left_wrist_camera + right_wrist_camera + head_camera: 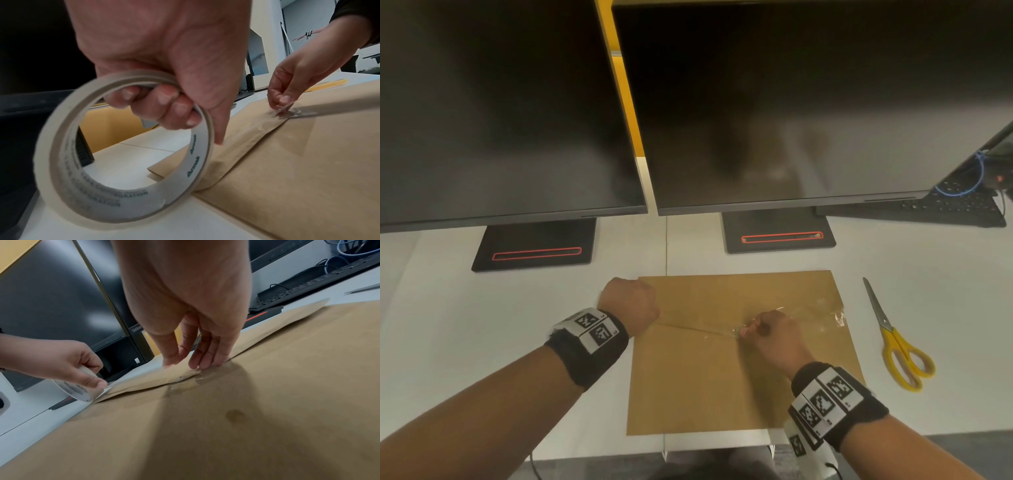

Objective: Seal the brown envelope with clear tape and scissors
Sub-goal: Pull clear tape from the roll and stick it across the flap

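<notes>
The left hand (156,53) is gripping the clear tape roll (123,154) at the brown envelope's (705,383) left edge on the counter (465,325), apparently keeping the strip taut, while the right hand's (774,337) straight fingertips (203,363) are pressing it onto the flap seam. The scissors (893,337) are lying just right of the envelope, likely waiting for the cut.

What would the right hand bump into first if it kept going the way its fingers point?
The right hand points down; its fingers seem already on the clear tape over the brown envelope, so that comes first.

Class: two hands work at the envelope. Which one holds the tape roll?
The left hand: its fingers curl through the tape roll, while the right hand presses tape at the flap.
</notes>
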